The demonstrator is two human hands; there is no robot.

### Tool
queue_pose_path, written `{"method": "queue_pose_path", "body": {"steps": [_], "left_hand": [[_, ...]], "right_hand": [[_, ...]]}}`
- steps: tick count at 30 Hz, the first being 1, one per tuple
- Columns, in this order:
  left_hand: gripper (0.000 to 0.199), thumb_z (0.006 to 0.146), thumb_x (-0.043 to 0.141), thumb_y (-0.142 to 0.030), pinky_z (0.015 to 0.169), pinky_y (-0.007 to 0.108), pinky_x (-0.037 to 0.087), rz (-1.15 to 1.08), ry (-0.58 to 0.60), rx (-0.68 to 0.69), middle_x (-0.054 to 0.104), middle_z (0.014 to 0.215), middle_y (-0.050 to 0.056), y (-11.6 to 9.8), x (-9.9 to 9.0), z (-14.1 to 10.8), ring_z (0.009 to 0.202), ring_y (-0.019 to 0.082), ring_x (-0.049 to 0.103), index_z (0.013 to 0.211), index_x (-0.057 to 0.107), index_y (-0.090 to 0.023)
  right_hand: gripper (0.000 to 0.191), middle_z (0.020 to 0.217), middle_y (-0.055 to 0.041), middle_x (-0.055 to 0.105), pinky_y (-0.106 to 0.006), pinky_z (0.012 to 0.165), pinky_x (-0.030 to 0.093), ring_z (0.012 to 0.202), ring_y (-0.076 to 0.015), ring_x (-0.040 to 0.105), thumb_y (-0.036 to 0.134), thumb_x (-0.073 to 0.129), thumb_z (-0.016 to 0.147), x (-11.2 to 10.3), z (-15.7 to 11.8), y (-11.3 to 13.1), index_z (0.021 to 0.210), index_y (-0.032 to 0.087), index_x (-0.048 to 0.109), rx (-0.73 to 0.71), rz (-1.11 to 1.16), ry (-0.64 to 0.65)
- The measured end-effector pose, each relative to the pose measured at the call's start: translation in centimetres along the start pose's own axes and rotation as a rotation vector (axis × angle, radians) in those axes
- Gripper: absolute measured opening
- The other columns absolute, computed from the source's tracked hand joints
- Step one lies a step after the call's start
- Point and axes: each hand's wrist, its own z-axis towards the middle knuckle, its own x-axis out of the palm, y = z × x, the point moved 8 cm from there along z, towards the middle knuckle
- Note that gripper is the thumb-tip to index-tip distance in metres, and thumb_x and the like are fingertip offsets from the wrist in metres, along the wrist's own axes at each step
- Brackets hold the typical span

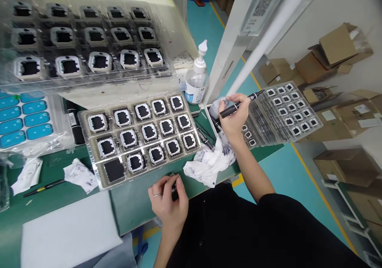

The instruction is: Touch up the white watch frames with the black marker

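My right hand [234, 116] is closed round a black marker pen [231, 109], its tip end pointing up and to the right, over a white box edge with crumpled clear plastic. Low at the bench's front edge, my left hand [170, 200] pinches a small dark part [174, 192], mostly hidden by the fingers. Just beyond it lies a clear plastic tray [103, 180] with rows of white-framed square parts [149, 132] with dark middles. The tray's front-left pocket [114, 169] shows no part. A crumpled white cloth [209, 162] sits between my hands.
Stacked trays of similar parts [70, 66] stand at the back left; more trays [286, 108] lean at right. A pump bottle [197, 81] stands behind the tray. Blue pieces [37, 119], a thin pen [44, 187] and a white sheet [68, 228] lie left. Cardboard boxes [340, 160] line the floor.
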Motion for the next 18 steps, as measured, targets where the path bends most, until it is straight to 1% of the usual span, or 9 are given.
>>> {"method": "queue_pose_path", "body": {"steps": [4, 10, 13, 18], "left_hand": [[0.019, 0.102, 0.08, -0.008, 0.084, 0.037, 0.053, -0.003, -0.007, 0.006, 0.072, 0.11, 0.01, -0.07, 0.01, 0.03, 0.098, 0.025, 0.065, 0.115, 0.08, -0.022], [0.018, 0.103, 0.079, -0.008, 0.084, 0.037, 0.052, 0.0, -0.01, 0.011, 0.072, 0.109, 0.01, -0.07, 0.17, 0.0, 0.1, 0.026, 0.065, 0.114, 0.079, -0.022], [0.017, 0.104, 0.078, -0.008, 0.085, 0.038, 0.053, 0.007, 0.003, 0.01, 0.072, 0.109, 0.01, -0.16, 0.3, 0.08, 0.101, 0.026, 0.065, 0.114, 0.079, -0.021], [0.015, 0.105, 0.077, -0.01, 0.083, 0.038, 0.051, 0.02, -0.003, 0.022, 0.072, 0.108, 0.009, -0.19, 0.3, 0.08, 0.098, 0.025, 0.066, 0.114, 0.079, -0.022]], "right_hand": [[0.027, 0.115, -0.003, 0.065, -0.054, 0.102, 0.062, 0.11, -0.0259, 0.076, 0.04, 0.068, 0.106, 0.3, -0.22, -0.26, 0.119, 0.034, 0.045, 0.038, -0.032, 0.02], [0.026, 0.116, -0.0024, 0.064, -0.051, 0.103, 0.058, 0.113, -0.0241, 0.072, 0.036, 0.068, 0.105, 0.29, -0.07, -0.03, 0.117, 0.032, 0.045, 0.003, 0.039, -0.023], [0.026, 0.115, -0.0023, 0.065, -0.051, 0.101, 0.058, 0.112, -0.0245, 0.072, 0.034, 0.068, 0.105, 0.26, -0.03, 0.2, 0.116, 0.033, 0.045, -0.001, 0.016, -0.019], [0.025, 0.115, -0.0028, 0.067, -0.052, 0.102, 0.06, 0.11, -0.0249, 0.074, 0.035, 0.068, 0.104, 0.29, -0.28, -0.05, 0.118, 0.033, 0.047, 0.031, -0.021, -0.004]]}}
